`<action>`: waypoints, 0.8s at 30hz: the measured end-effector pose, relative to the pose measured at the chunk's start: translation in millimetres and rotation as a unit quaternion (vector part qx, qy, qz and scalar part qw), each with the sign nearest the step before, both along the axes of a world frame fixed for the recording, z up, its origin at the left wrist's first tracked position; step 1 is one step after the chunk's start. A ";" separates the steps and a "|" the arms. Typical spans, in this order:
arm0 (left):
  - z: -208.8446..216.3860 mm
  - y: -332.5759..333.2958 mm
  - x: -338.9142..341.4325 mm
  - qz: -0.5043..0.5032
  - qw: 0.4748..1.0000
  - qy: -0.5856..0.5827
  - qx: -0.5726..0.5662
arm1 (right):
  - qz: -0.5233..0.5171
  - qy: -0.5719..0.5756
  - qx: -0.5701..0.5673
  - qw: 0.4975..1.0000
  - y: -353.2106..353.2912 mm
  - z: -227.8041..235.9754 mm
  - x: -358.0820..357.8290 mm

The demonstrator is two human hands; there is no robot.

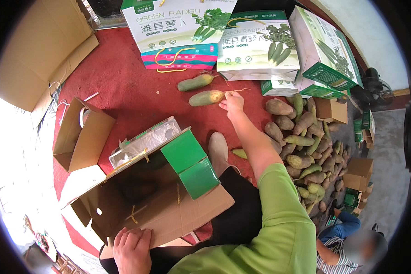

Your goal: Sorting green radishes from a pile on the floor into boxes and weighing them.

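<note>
My right hand [233,102] reaches far forward, its fingers closed round the thin root end of a green radish [204,98] that lies on the red carpet. Just beyond it lies a second green radish [195,82], with its own thin root. At the lower left, my left hand [131,250] grips the near flap edge of an open cardboard box [187,213], thumb and fingertips on the brown inside. Green flaps [190,164] stick out at the box's right end. Its inside is in shadow, so I cannot tell what lies deep in it.
A large heap of radishes [301,141] spreads along the right. Printed white-and-green gift boxes [258,45] stand at the back. On the left are a small open carton [84,137] and a clear-wrapped pack [146,141]. Another person [340,246] sits at the lower right.
</note>
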State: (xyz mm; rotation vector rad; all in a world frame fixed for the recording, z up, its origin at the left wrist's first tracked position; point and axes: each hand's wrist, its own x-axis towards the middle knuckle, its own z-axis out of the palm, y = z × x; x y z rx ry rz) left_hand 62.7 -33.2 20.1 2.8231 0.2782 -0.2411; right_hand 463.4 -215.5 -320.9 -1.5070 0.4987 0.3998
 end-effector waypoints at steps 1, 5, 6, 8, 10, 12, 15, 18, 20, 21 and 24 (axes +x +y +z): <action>0.4 -0.8 1.1 0.005 1.000 0.002 -0.001 | -0.001 0.002 0.001 1.000 3.9 -7.5 0.4; 0.7 -0.6 8.1 0.019 1.000 0.009 -0.016 | -0.039 0.047 0.024 0.998 20.1 -28.5 2.7; 0.4 -0.1 9.3 0.018 1.000 0.013 -0.015 | -0.057 0.056 0.030 0.996 23.4 -31.3 4.0; 0.4 1.6 11.4 0.021 0.999 0.012 -0.029 | -0.078 0.069 0.037 0.994 26.5 -38.2 7.4; 0.9 2.3 15.0 0.021 0.999 0.019 -0.030 | -0.080 0.061 0.053 0.994 26.2 -44.5 11.7; 0.4 3.4 17.5 0.023 0.999 0.025 -0.031 | -0.071 0.058 0.064 0.994 22.5 -50.1 14.7; 1.2 4.5 16.9 0.031 0.999 0.028 -0.032 | -0.059 0.057 0.073 0.994 37.6 -48.0 13.9; 2.3 5.1 18.6 0.029 0.998 0.029 -0.036 | -0.057 0.079 0.108 0.989 57.7 -50.2 11.9; 2.5 6.5 20.6 0.030 0.998 0.031 -0.052 | -0.050 0.081 0.123 0.988 77.1 -54.5 13.6; 2.4 6.7 22.0 0.032 0.998 0.031 -0.050 | -0.048 0.081 0.125 0.988 86.5 -56.2 14.8; 2.3 7.7 24.5 0.036 0.997 0.031 -0.061 | -0.042 0.079 0.124 0.988 117.3 -54.8 14.8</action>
